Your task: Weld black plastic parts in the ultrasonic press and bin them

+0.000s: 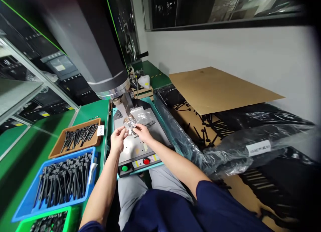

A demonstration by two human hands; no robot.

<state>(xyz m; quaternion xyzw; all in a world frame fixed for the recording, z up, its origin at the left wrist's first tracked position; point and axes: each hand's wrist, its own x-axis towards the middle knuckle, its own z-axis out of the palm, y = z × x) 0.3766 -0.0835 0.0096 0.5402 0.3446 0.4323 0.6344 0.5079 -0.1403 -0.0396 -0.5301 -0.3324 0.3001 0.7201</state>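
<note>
A press-like machine with a large grey head (pixel 100 51) stands in front of me, its metal tip (pixel 122 106) pointing down at a grey metal work plate (pixel 130 148). Below the tip sits a small, shiny, see-through piece (pixel 130 121), too blurred to name. My left hand (pixel 118 138) is at its near left side, thumb and fingertips pinched together. From the right, my right hand (pixel 142 132) reaches in with its fingers closed at the piece's edge. What either pinch holds is too small to make out.
Left of the machine are an orange bin (pixel 56 146) and a blue bin (pixel 94 155) of black rod-like parts, plus a green bin (pixel 69 218). A green button (pixel 124 168) and red button (pixel 146 161) face me. On the right, cardboard (pixel 220 88) covers part of a plastic-lined box (pixel 180 141).
</note>
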